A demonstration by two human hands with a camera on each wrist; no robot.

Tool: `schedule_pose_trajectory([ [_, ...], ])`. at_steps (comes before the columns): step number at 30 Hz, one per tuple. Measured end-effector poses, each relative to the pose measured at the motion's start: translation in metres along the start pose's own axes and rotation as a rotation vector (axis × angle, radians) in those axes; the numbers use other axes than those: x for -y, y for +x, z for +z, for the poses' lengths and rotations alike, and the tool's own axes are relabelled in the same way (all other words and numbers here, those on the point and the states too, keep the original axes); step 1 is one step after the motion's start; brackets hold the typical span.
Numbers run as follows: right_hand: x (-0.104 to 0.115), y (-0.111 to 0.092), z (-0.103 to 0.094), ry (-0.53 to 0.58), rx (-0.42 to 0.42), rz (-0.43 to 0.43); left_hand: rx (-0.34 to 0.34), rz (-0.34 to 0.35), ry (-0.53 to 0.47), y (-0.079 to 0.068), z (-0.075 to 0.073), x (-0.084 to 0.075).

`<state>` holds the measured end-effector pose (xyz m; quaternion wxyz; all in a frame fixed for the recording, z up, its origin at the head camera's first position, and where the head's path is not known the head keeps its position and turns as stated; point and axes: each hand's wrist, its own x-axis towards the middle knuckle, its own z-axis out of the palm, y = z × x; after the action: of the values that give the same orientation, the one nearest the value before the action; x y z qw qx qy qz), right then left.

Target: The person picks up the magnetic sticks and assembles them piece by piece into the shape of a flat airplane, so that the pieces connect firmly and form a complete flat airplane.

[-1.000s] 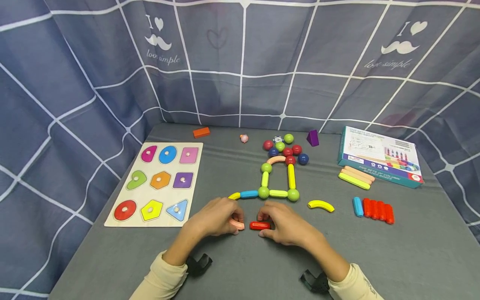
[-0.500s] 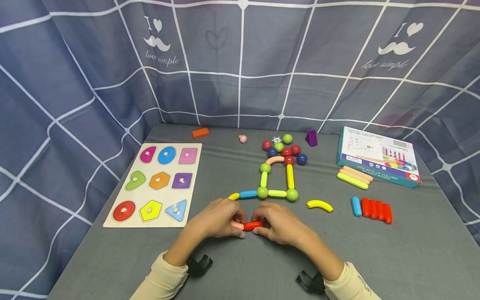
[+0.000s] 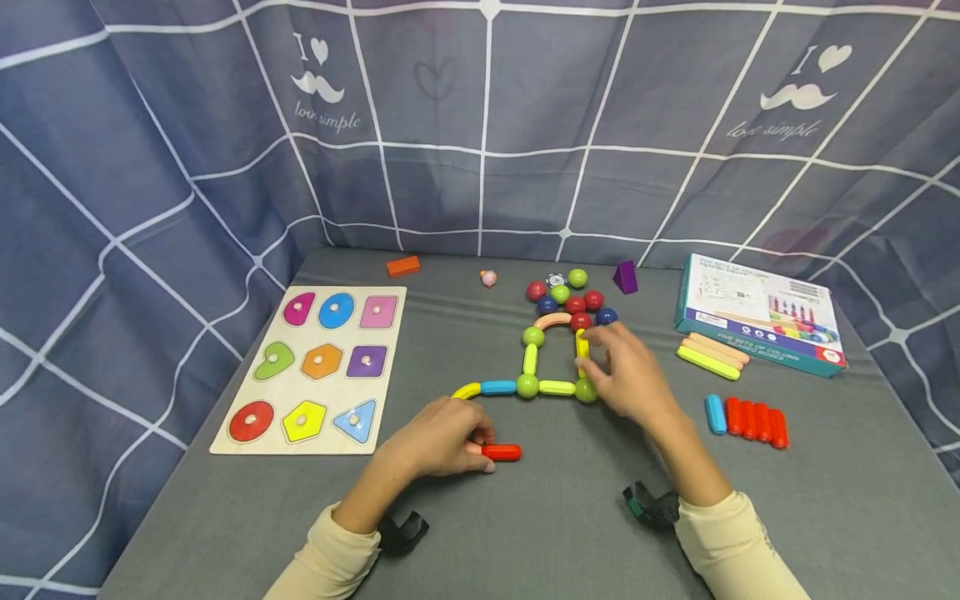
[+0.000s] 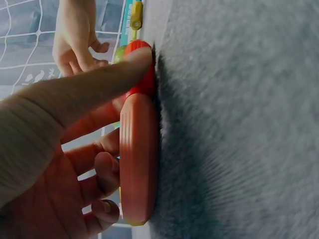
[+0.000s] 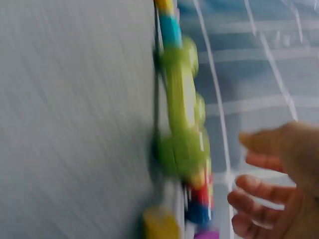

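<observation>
My left hand pinches a red ribbed rod at the end where it meets a peach curved rod. In the left wrist view the thumb lies on the red rod, and the two pieces touch end to end. My right hand is raised beside the ball-and-rod frame, holding nothing, fingers loosely bent and apart. Its fingertips overlap the yellow straight rod and a green ball in the head view. A yellow curved rod shows blurred in the right wrist view; the hand hides it from the head.
Left of the hands lies a wooden shape puzzle board. Loose balls cluster behind the frame. At right are red rods, a blue rod, peach and lime sticks, and a box.
The red rod was brought against the peach curved rod. My right hand let go of it and moved up and right to the frame, while my left hand stayed near the joined pieces.
</observation>
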<state>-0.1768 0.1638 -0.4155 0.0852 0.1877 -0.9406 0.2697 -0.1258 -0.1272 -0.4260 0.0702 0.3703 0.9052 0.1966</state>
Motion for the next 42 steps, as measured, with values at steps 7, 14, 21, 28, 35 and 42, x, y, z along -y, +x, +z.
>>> schedule_pose_trajectory([
  [7, -0.051, 0.029, -0.021, -0.15, 0.21, 0.085, 0.008, 0.011, -0.009, 0.002, 0.004, 0.001],
  [14, -0.07, 0.035, -0.017, -0.219, 0.281, 0.031, 0.028, 0.016, -0.011, 0.004, 0.003, -0.001],
  [21, -0.065, 0.024, -0.021, -0.181, 0.209, 0.073, 0.035, 0.01, -0.007, 0.004, 0.002, -0.002],
  [28, -0.015, -0.003, -0.024, -0.056, 0.12, -0.065, 0.042, 0.005, -0.035, 0.001, -0.001, 0.0],
  [35, 0.03, -0.032, 0.013, 0.082, 0.361, -0.219, 0.027, -0.017, -0.084, 0.001, -0.003, 0.002],
  [42, 0.037, -0.041, 0.039, 0.118, 0.408, -0.293, 0.03, -0.012, -0.072, 0.002, -0.001, 0.003],
])
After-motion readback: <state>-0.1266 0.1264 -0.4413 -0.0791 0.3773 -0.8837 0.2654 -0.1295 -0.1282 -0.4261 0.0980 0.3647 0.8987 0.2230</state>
